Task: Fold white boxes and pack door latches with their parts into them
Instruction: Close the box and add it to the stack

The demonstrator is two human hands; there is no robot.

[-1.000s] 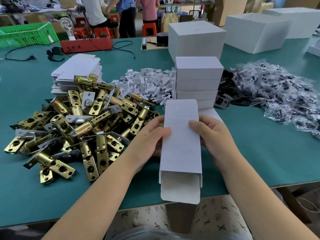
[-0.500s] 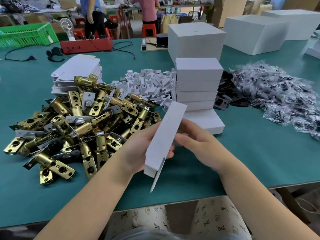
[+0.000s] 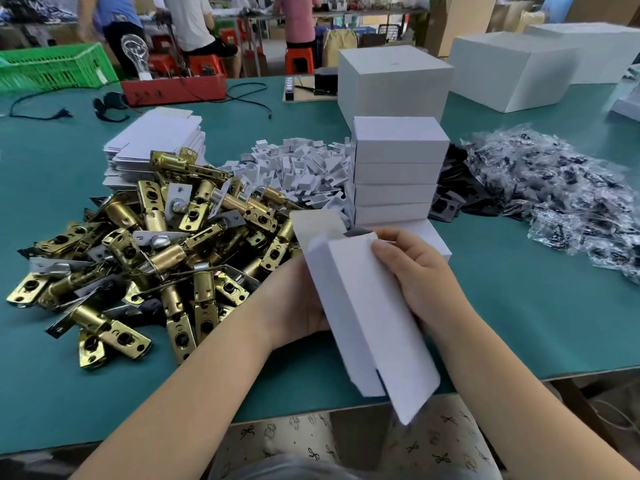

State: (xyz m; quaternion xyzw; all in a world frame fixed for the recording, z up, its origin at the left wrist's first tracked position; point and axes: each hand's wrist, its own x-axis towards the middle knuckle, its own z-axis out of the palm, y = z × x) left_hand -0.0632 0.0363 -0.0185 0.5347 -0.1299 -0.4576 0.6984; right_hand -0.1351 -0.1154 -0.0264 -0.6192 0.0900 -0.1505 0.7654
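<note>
a green desk (image 3: 519,323) in a busy workshop. a half-folded white box (image 3: 363,306) is held above its near edge, gripped by the left hand (image 3: 298,299) and right hand (image 3: 412,271). folding is judged underway; end flaps need tucking before a latch from the brass pile (image 3: 156,254) is packed.

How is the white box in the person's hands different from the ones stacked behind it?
The held box is tilted, with end flaps open; the stacked boxes lie flat and closed. Both hands, left hand and right hand, grip the held box; nobody touches the stack. Both are plain white card.
</note>
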